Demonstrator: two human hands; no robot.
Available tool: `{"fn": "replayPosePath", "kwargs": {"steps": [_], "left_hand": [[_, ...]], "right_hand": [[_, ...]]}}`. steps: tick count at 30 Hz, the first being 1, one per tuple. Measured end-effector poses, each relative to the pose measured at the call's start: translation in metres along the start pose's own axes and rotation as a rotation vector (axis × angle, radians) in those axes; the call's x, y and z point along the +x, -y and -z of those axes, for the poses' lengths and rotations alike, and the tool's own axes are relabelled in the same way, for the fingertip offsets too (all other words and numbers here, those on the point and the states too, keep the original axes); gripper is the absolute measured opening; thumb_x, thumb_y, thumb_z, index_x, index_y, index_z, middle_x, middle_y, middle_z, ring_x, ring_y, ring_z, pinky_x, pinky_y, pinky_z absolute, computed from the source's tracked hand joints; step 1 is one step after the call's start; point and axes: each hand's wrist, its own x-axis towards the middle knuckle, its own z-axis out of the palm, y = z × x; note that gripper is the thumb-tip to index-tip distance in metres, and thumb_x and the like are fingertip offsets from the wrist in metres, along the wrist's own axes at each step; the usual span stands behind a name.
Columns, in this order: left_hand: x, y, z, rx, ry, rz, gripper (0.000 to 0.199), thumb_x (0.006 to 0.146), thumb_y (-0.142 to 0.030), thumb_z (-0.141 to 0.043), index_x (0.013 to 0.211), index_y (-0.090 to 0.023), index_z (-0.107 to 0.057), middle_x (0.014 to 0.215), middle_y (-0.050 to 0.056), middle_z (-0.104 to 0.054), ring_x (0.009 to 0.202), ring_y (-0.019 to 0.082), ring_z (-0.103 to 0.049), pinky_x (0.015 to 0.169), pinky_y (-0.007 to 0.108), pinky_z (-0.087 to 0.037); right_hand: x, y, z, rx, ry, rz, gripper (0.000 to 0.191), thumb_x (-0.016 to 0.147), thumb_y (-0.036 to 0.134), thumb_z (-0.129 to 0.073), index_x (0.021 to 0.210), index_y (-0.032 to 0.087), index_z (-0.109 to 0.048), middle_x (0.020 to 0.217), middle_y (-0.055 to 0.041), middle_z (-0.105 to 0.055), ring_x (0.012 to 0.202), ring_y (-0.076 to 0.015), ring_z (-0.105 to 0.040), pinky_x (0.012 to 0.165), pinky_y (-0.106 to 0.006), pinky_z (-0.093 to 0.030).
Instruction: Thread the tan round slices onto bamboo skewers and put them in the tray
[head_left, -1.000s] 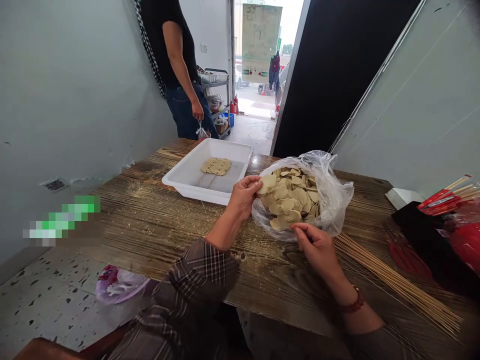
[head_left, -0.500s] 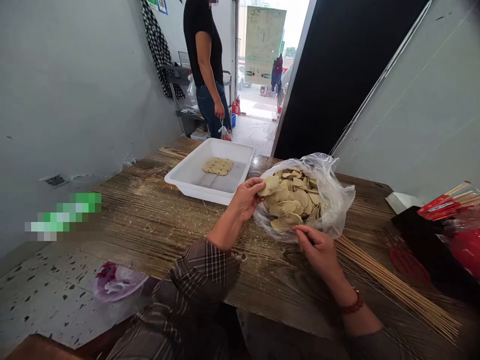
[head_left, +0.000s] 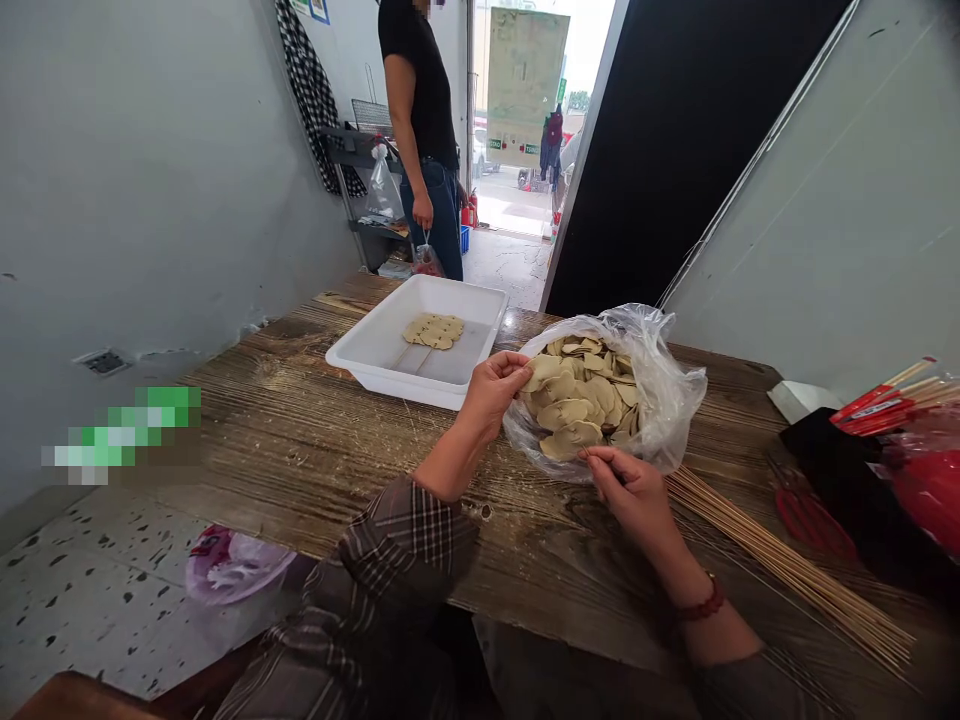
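My left hand [head_left: 489,398] pinches the edge of a flat, pale tan slice [head_left: 543,372], thumb and fingers together. My right hand [head_left: 634,492] is closed on the end of a thin skewer [head_left: 584,455], just below a row of overlapping slices [head_left: 566,415]. How far the skewer runs through them is hidden. Under both hands, a clear plastic bag [head_left: 679,385] lies rolled open, full of loose slices [head_left: 611,362] of the same kind; what they are made of cannot be made out. Bare bamboo skewers [head_left: 787,565] lie bundled by my right forearm.
A white plastic tray [head_left: 375,375] holds skewered slices [head_left: 435,330] on the wooden table [head_left: 300,440]. At the right are a black box [head_left: 814,445] with red-wrapped sticks and red-handled scissors [head_left: 810,520]. Beyond the table stands a person [head_left: 427,110] carrying a small bag.
My hands keep nearly the same hold over the bag, with only slight movement. The person at the back has turned and shifted a little, and the carried bag has swung left.
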Motion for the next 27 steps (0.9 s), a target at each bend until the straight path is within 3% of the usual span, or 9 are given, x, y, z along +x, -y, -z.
{"fn": "replayPosePath", "kwargs": {"steps": [12,27], "left_hand": [[0.0023,0.0023,0.001,0.119,0.069,-0.093,0.022,0.064,-0.026,-0.073,0.08,-0.014,-0.065,0.072,-0.002,-0.059,0.063,0.007,-0.047,0.058,0.02,-0.035],[0.0026,-0.0021,0.0025,0.122,0.215,-0.053,0.033,0.066,-0.022,-0.072,0.096,-0.014,-0.064,0.065,-0.004,-0.056,0.06,0.007,-0.047,0.059,0.02,-0.036]], "right_hand": [[0.003,0.0076,-0.002,0.225,0.07,-0.173,0.034,0.087,0.044,-0.056,0.091,0.013,-0.07,0.046,0.0069,-0.043,0.039,-0.0068,-0.034,0.039,-0.02,-0.024],[0.0041,0.002,-0.0033,0.368,0.108,-0.265,0.037,0.084,0.049,-0.061,0.092,0.014,-0.071,0.046,0.0075,-0.044,0.036,-0.0047,-0.032,0.033,-0.016,-0.024]]}}
